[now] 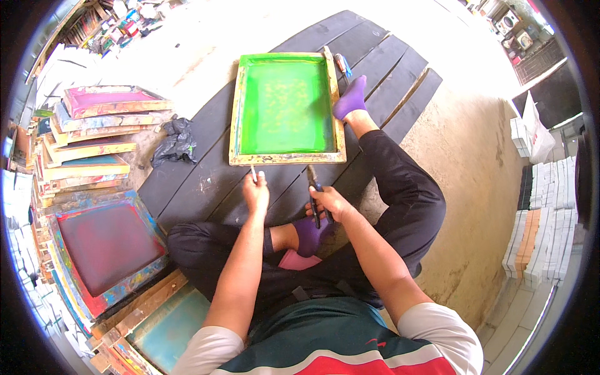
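A wooden screen-printing frame (pixel 340 147) with bright green mesh (pixel 287 103) lies on the black planks before me. Just below its near edge, my left hand (pixel 255 192) pinches a thin, pale, stick-like piece (pixel 254 173), too small to name surely. My right hand (pixel 330 202) is wrapped round dark-handled pliers (pixel 315 199), whose jaws point up toward the frame and sit apart from it. By the frame's far right corner lies a small blue-and-orange tool (pixel 343 65), its kind unclear.
Stacked printing frames (pixel 103 150) stand at the left, with a red-meshed frame (pixel 112 240) nearer. A crumpled black plastic bag (pixel 176 142) rests at the planks' left edge. My purple-socked foot (pixel 352 98) touches the frame's right side. White stacks (pixel 544 225) line the far right.
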The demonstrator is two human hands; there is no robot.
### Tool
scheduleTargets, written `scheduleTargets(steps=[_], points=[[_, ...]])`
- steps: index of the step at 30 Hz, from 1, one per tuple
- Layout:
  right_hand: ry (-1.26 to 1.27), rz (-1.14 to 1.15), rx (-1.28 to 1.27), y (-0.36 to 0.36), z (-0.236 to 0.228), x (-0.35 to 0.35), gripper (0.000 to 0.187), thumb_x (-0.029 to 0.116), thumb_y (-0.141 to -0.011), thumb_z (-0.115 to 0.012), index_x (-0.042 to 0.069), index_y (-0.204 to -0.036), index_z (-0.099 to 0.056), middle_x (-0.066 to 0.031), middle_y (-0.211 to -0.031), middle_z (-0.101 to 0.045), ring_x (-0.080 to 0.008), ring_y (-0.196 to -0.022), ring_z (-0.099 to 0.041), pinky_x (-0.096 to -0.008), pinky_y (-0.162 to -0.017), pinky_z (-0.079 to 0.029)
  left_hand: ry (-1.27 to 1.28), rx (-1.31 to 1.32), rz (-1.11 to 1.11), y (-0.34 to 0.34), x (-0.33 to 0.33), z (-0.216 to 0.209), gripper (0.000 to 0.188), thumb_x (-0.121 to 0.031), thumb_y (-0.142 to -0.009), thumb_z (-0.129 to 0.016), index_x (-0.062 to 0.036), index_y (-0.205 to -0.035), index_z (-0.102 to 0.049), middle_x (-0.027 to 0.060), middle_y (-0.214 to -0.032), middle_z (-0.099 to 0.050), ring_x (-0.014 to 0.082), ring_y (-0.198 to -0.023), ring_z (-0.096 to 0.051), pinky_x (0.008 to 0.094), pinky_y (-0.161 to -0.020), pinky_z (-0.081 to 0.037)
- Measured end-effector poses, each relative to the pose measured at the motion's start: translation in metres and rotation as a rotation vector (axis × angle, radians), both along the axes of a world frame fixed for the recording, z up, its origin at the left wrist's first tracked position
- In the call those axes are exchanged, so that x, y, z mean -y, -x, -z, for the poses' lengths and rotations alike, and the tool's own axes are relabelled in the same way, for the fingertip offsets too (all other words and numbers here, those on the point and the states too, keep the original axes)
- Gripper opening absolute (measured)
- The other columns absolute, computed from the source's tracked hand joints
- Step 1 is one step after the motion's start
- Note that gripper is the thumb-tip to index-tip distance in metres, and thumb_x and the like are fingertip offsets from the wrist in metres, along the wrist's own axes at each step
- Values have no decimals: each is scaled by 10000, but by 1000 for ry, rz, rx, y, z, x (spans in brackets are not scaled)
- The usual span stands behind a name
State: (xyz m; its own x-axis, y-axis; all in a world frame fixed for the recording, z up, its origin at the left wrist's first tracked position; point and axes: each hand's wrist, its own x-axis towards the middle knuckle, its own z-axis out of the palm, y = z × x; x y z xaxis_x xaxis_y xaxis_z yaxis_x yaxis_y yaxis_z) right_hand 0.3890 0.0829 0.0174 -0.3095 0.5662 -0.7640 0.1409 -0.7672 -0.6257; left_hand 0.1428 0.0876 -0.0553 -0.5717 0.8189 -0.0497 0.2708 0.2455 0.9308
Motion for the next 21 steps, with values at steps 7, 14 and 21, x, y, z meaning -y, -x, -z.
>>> scheduleTargets(steps=[7, 14, 21], points=[[-61, 196, 294, -19, -7, -21, 446, 366, -1006, -624, -70, -1064, -550, -155, -800, -635, -269, -613, -674, -427, -526, -548, 169, -138, -287, 101, 0, 48, 379, -313, -949, -710, 21, -807, -601, 166, -739, -657, 307, -658, -623, 467, -649, -474], [-28, 199, 362, -22, 5, -29, 444, 346, -999, -640, -87, -1031, -547, -148, -739, -606, -266, -541, -643, -428, -471, -535, 314, -209, -456, 142, -1, 39, 350, -302, -946, -697, 48, -961, -677, 236, -941, -727, 404, -887, -710, 489, -797, -528], [-13, 190, 404, -14, 8, -34, 426, 313, -1000, -641, -101, -1050, -555, -143, -732, -601, -257, -523, -622, -422, -470, -530, 371, -166, -496, 162, -4, 31, 423, -348, -940, -715, 62, -1032, -670, 249, -1008, -723, 412, -931, -705, 481, -820, -532]])
